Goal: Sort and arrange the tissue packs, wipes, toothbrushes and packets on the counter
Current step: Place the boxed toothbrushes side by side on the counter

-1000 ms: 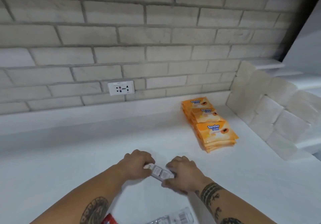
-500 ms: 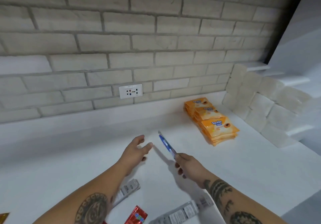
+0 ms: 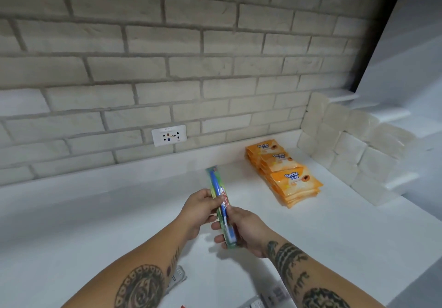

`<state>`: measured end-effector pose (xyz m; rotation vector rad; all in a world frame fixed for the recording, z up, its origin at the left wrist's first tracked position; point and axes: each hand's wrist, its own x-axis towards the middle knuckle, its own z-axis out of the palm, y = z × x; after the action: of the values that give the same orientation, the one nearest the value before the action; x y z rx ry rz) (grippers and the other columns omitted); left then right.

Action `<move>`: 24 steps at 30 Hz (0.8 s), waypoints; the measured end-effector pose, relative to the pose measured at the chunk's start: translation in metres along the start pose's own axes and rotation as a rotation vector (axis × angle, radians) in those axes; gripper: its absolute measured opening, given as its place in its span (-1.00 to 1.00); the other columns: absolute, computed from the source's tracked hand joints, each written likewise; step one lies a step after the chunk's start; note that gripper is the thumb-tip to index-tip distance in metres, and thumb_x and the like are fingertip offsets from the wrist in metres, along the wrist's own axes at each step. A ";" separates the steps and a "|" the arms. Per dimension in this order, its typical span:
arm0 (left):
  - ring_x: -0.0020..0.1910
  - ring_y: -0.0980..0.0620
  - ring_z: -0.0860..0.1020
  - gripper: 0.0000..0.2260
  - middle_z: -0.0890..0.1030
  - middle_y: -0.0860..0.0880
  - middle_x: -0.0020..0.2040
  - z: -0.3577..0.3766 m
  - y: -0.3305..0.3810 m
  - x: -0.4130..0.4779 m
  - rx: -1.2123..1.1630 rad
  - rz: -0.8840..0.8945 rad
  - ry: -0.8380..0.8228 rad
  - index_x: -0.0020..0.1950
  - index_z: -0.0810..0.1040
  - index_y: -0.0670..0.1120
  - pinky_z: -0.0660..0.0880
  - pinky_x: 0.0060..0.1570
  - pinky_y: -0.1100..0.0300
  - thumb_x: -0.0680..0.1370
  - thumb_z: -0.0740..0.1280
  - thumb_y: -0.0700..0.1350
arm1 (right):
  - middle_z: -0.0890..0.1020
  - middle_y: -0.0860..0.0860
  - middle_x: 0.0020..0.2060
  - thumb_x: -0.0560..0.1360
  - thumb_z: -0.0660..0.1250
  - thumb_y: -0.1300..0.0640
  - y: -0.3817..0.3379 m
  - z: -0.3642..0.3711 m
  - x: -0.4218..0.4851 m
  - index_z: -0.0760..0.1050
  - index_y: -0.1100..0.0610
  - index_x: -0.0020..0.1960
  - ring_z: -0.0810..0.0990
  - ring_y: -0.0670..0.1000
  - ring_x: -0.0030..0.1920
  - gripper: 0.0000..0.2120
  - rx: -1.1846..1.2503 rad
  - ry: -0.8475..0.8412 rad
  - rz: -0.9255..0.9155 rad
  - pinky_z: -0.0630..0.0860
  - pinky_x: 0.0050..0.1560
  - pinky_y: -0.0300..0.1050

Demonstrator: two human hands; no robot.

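Obs.: person at the white table (image 3: 95, 224), both hands raised above it, sharing one packaged toothbrush (image 3: 221, 206). The pack is long and narrow, blue brush under clear film on a green card, pointed away from the person toward the brick wall. Left hand (image 3: 199, 208) pinches the mid section from the left side; right hand (image 3: 241, 230) is closed round the near end. Neither hand has a free finger spread wide; both are committed to this one item.

Already placed: orange wipes packs (image 3: 290, 178) in an overlapping row at right, running back to the wall; white tissue packs (image 3: 354, 149) stacked in stepped tiers beyond them along the right edge. Grey packets (image 3: 177, 276) lie at the near edge, partly cut off by the frame; contents not legible.

Judgement: step in hand is squaring up the toothbrush before it goes down. To do it well:
- pick the bare stretch of table left of the wipes, near the wall, so later toothbrushes can line up beside it;
- keep the pack parallel to the wipes row, face up;
- lower it flat with both hands, releasing the left first;
- leave it just beside the wipes, not touching, so the row is not nudged.

Risk: the thin card may flex if held by one end only.
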<state>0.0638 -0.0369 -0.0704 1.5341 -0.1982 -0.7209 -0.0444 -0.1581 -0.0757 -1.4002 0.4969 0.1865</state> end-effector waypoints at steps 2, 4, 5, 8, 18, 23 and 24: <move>-0.33 0.07 0.62 -0.88 0.70 -0.08 -0.17 0.000 0.002 0.013 -0.092 -0.003 0.122 0.06 0.59 -0.17 0.56 -0.17 0.16 0.58 0.44 -0.15 | 0.70 0.12 0.05 0.66 0.26 -0.09 0.002 -0.010 0.008 0.52 0.16 0.22 0.73 0.18 -0.05 -0.66 -0.036 0.036 -0.043 0.67 -0.09 0.00; -0.33 0.07 0.63 -0.86 0.70 -0.11 -0.16 -0.005 0.000 0.025 -0.167 -0.023 0.197 0.07 0.58 -0.20 0.60 -0.23 0.19 0.58 0.44 -0.17 | 0.66 0.13 -0.03 0.61 0.38 0.05 0.004 -0.021 0.019 0.51 0.20 0.18 0.69 0.10 -0.20 -0.74 -0.044 0.096 -0.090 0.62 -0.13 -0.03; -0.32 0.05 0.63 -0.85 0.71 -0.12 -0.15 -0.006 -0.001 0.029 -0.185 -0.037 0.204 0.09 0.57 -0.21 0.61 -0.24 0.19 0.58 0.44 -0.18 | 0.65 0.12 -0.07 0.59 0.41 0.11 0.005 -0.025 0.024 0.52 0.21 0.17 0.66 0.07 -0.25 -0.77 -0.051 0.128 -0.103 0.61 -0.17 -0.07; -0.24 -0.02 0.68 -0.77 0.73 -0.16 -0.07 -0.013 -0.012 0.047 -0.194 -0.063 0.232 0.18 0.55 -0.23 0.63 -0.25 0.16 0.57 0.45 -0.21 | 0.65 0.10 -0.13 0.56 0.43 0.16 0.002 -0.037 0.041 0.55 0.17 0.15 0.61 0.01 -0.36 -0.80 -0.142 0.192 -0.110 0.54 -0.33 -0.17; 0.30 -0.12 0.49 -0.43 0.43 -0.14 0.43 -0.040 -0.055 0.086 0.874 0.058 0.385 0.49 0.45 0.09 0.47 0.26 0.10 0.48 0.46 0.00 | 0.67 0.03 -0.17 0.50 0.40 -0.02 0.008 -0.081 0.101 0.55 0.02 -0.04 0.62 0.00 -0.23 -0.87 -0.646 0.262 -0.106 0.52 -0.18 -0.15; 0.39 -0.12 0.32 -0.70 0.35 0.02 0.51 -0.030 -0.056 0.098 1.399 0.238 0.314 0.31 0.57 0.19 0.40 0.24 -0.03 0.58 0.29 0.12 | 0.48 0.07 0.13 0.58 0.32 -0.05 0.003 -0.081 0.127 0.54 0.02 0.16 0.58 0.00 -0.06 -0.78 -0.827 0.359 -0.154 0.52 0.06 -0.18; 0.36 -0.12 0.35 -0.74 0.40 0.02 0.47 -0.028 -0.054 0.101 1.446 0.274 0.319 0.25 0.61 0.15 0.40 0.20 -0.03 0.59 0.28 0.10 | 0.44 0.05 0.18 0.61 0.32 -0.03 0.002 -0.080 0.129 0.52 0.06 0.25 0.55 -0.03 -0.03 -0.73 -0.815 0.365 -0.161 0.48 0.11 -0.23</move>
<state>0.1417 -0.0612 -0.1554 2.8623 -0.7791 0.0152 0.0506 -0.2570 -0.1408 -2.2865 0.6383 -0.0099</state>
